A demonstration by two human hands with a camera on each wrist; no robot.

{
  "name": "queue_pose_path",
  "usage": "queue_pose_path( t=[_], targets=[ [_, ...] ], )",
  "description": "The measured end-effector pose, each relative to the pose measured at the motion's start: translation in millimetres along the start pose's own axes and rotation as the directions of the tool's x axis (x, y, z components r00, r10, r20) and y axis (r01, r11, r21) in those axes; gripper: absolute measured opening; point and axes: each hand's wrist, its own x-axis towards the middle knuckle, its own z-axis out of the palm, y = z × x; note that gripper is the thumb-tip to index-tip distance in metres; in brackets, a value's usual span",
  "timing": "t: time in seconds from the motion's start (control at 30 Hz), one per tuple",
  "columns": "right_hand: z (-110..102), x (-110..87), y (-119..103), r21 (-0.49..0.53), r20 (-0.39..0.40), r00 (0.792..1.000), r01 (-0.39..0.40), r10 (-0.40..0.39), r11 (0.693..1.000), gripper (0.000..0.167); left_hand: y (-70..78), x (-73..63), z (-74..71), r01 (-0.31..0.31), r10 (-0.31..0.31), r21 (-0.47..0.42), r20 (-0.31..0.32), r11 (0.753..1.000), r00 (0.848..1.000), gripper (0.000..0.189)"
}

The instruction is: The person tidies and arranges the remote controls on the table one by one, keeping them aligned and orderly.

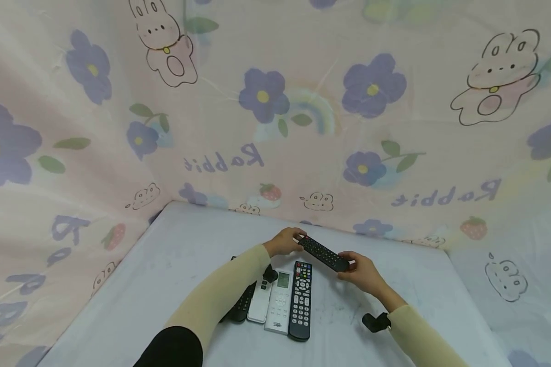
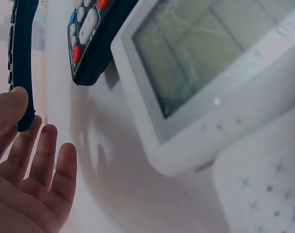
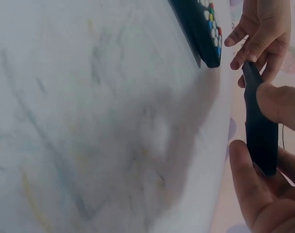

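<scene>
A black remote control [image 1: 323, 253] with rows of small buttons is held up between both hands, over the far part of the table. At its left end, my left hand [image 1: 283, 241] pinches it between thumb and fingers. My right hand [image 1: 361, 273] grips the opposite end. In the left wrist view the remote [image 2: 22, 63] appears edge-on, the thumb pressed on its button side. Its dark side faces the right wrist camera, with the right thumb [image 3: 281, 107] lying across it. Nearer me, another black remote [image 1: 300, 311] with coloured buttons lies beside a white remote [image 1: 279, 308] with a display.
Left of these lie a slimmer white remote [image 1: 258, 306] and a further black remote [image 1: 244, 305], partly covered by the left sleeve [image 1: 220, 290]. The white table [image 1: 349, 331] meets a curtain [image 1: 303, 153] printed with rabbits and flowers at the back and sides.
</scene>
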Motion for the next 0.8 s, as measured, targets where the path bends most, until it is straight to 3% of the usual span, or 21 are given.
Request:
queue_pose_path(
  t=[0.57, 0.8],
  targets=[
    [3.0, -11.7, -4.2, -0.002, -0.016, 1.000, 0.027, -0.027, 1.000, 0.057, 6.6, -13.6, -7.1, -0.059, 0.058, 0.020, 0.036, 0.998, 0.998, 0.050],
    [3.5, -17.9, -8.1, -0.021, -0.004, 1.000, -0.007, 0.007, 1.000, 0.060, 8.2, -14.9, -6.7, -0.075, 0.073, 0.027, 0.057, 0.997, 0.996, 0.052]
  ],
)
